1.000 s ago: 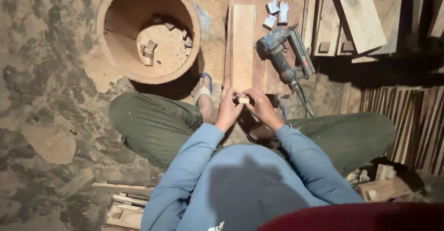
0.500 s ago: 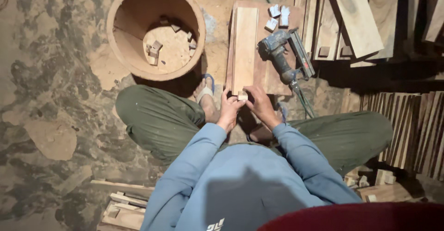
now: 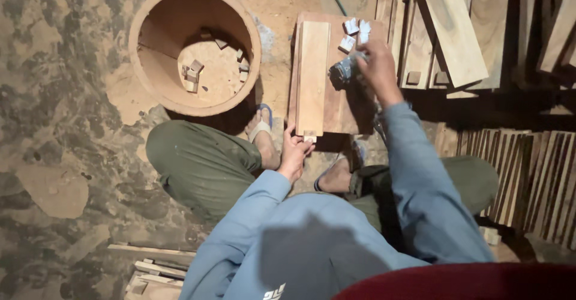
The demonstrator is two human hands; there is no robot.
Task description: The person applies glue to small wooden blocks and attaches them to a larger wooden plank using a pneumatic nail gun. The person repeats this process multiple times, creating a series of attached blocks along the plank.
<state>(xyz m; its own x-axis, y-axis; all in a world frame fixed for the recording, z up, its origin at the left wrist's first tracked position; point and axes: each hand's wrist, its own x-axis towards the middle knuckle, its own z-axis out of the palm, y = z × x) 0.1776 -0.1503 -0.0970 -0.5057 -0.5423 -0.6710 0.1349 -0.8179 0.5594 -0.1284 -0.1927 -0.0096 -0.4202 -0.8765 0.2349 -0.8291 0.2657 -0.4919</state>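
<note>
A dusty workshop floor of packed earth and sawdust, mottled with darker patches, and a person squats low on it in green trousers and a blue shirt, sandals tucked under. The small wooden block sits at the near end of a pale plank, pinched between the fingertips of the left hand, which are nearly closed around it; it looks like a short pale offcut, squared, too small to say more. The plank lies lengthwise on a wider reddish board set flat on the ground. The right hand has reached to the far side of that board and is wrapped, fingers curled shut, around the grey power tool lying there, just below a cluster of little pale cut pieces. My worry is the fingers: the block is so small that there seems almost no room between the holding fingertips and wherever the tool would bite, and a slip or kick could catch them, or fling the piece away. The plank is not clamped either, as far as I can see, so it could skid on the board, and the bare toes sit close under the near edge. Further out, a round clay-coloured tub holds more offcuts in sawdust, and stacked planks and upright slats crowd the right side
</note>
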